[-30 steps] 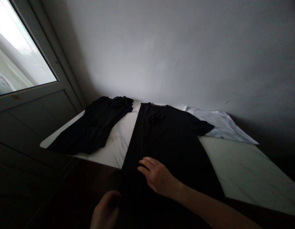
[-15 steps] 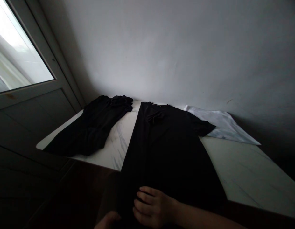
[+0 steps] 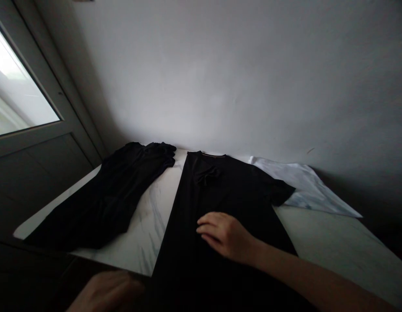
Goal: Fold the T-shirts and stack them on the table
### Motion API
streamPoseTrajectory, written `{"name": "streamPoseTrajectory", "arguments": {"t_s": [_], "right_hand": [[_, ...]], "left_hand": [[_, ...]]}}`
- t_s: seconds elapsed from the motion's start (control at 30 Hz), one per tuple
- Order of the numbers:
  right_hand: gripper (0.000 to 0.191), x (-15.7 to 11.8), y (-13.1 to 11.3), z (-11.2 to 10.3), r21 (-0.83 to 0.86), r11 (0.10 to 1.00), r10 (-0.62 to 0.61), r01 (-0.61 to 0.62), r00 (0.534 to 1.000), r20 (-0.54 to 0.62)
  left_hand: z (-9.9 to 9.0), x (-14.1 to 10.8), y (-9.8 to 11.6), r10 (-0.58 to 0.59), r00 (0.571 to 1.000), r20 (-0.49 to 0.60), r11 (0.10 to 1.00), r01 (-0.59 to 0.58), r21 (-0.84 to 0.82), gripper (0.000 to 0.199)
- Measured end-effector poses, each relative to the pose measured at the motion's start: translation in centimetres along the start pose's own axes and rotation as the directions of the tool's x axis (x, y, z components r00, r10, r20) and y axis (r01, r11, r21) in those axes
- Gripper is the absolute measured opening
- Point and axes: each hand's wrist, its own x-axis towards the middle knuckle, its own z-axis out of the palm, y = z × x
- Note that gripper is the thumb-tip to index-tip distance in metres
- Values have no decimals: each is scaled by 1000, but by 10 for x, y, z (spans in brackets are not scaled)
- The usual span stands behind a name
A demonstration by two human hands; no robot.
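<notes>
A black T-shirt [image 3: 227,190] lies spread on the table, its collar toward the wall and one sleeve folded onto its front. Over the middle of this shirt is my right hand [image 3: 225,236], palm down, fingers stretched out and slightly apart with nothing in them. My left hand [image 3: 106,291] is at the bottom left, in front of the table's near edge and beside the shirt's lower left side. Its fingers are dark and smeared, so I cannot make out whether they hold cloth. The shirt's hem fades into shadow below.
Another dark garment [image 3: 119,190] lies on the left of the marbled white table [image 3: 148,229]. A white garment [image 3: 305,184] lies at the back right, partly under the black sleeve. Behind stands a pale wall [image 3: 207,78]; a door with a glass pane [image 3: 21,86] is at the left.
My right hand has moved up from the lower part of the T-shirt to its middle. My left hand has shifted left. The camera view has tilted slightly upward.
</notes>
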Motion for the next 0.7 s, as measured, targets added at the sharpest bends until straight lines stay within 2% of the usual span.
{"name": "streamPoseTrajectory", "arguments": {"t_s": [0.07,0.1,0.17,0.2,0.27,0.33,0.4,0.47,0.53,0.63,0.7], "right_hand": [[17,27,48,-13,-32,969,247,-246,969,13],[17,42,72,-17,-57,923,381,-379,924,30],[17,71,120,-22,-111,778,626,-619,779,39],[18,84,142,-23,-128,702,709,-701,705,24],[21,106,182,-22,-141,591,800,-795,599,-24],[23,122,214,-19,-140,539,832,-831,551,-62],[23,133,237,-13,-137,496,859,-857,508,-67],[25,139,251,-4,-137,461,880,-877,471,-54],[31,141,257,7,-141,437,894,-889,446,-46],[35,137,261,21,-146,435,893,-889,446,-55],[29,133,263,28,-137,450,886,-883,461,-59]], "left_hand": [[-42,58,5,72,995,-64,995,-67,74,30],[-60,94,8,112,986,-126,976,-86,199,30],[-86,174,14,156,972,-173,912,-74,403,31],[-92,216,16,151,973,-175,888,-55,457,30],[-95,296,15,88,981,-175,879,6,477,29],[-88,366,7,53,983,-174,873,38,486,26],[-76,422,-6,8,981,-195,869,90,487,25],[-65,463,-23,-38,976,-215,867,139,479,28],[-58,491,-40,-76,974,-214,869,170,465,33],[-52,518,-62,-108,978,-178,883,177,436,31],[-52,529,-73,-100,984,-148,900,153,408,28]]}}
